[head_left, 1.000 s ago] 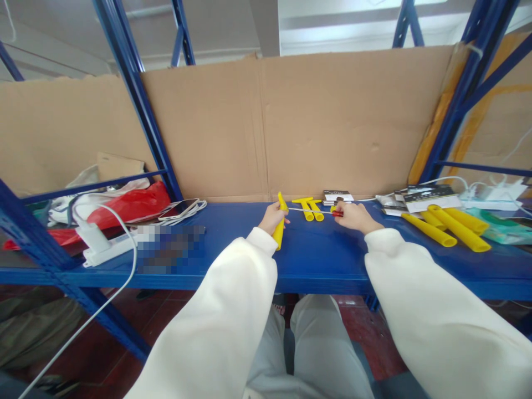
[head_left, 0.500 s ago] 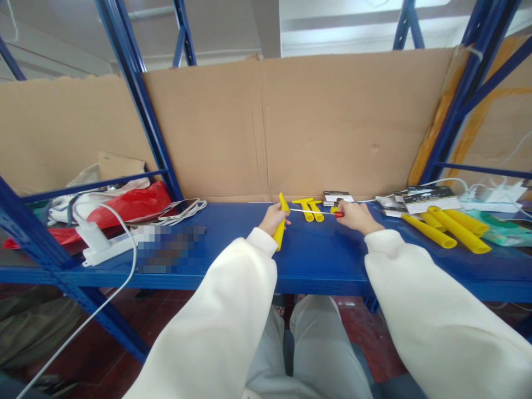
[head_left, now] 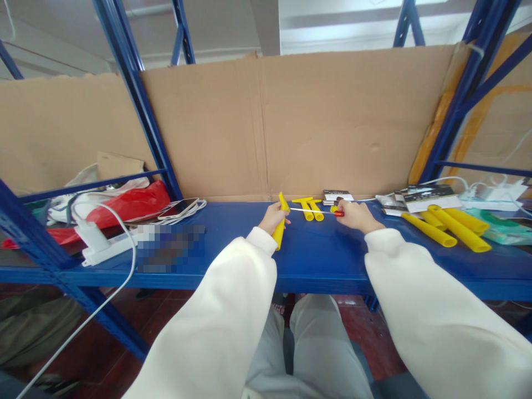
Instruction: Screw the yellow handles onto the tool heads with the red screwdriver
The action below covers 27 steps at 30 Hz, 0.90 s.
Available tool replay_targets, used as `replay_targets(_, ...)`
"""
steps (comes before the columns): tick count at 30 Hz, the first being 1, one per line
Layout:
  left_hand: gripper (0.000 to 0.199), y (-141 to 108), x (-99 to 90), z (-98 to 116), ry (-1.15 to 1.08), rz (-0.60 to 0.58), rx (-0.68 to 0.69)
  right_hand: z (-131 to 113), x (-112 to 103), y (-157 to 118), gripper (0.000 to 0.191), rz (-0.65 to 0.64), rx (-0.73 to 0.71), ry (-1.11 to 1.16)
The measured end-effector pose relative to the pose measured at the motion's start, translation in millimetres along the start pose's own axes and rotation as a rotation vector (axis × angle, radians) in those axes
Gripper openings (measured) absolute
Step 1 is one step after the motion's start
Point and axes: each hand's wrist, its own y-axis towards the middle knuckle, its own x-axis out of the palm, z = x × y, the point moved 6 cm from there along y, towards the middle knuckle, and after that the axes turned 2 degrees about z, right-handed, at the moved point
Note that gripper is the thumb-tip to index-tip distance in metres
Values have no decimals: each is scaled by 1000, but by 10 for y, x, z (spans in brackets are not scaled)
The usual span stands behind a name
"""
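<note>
My left hand (head_left: 273,217) is wrapped round a yellow part (head_left: 280,235) with a long tapered body, held above the blue table. Closed on the red handle of a screwdriver (head_left: 339,214), my right hand (head_left: 358,216) is to the right. The screwdriver's thin metal shaft runs level to the left and meets the upper end of the yellow part; its tip cannot be made out. Behind the shaft, two yellow T-shaped parts (head_left: 308,213) lie side by side on the table.
Several yellow tubes (head_left: 465,233) lie at the right beside black-and-white packets (head_left: 432,198) and a green package (head_left: 505,228). A small box (head_left: 337,196) is at the back. Left are a white power strip (head_left: 108,249), cables and a red bag (head_left: 137,205). Cardboard (head_left: 324,127) stands behind.
</note>
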Motion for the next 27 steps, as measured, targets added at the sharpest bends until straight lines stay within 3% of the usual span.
replay_targets(27, 23, -2, 16, -9, 6, -28, 1, 13, -7, -8, 19, -22, 27, -12)
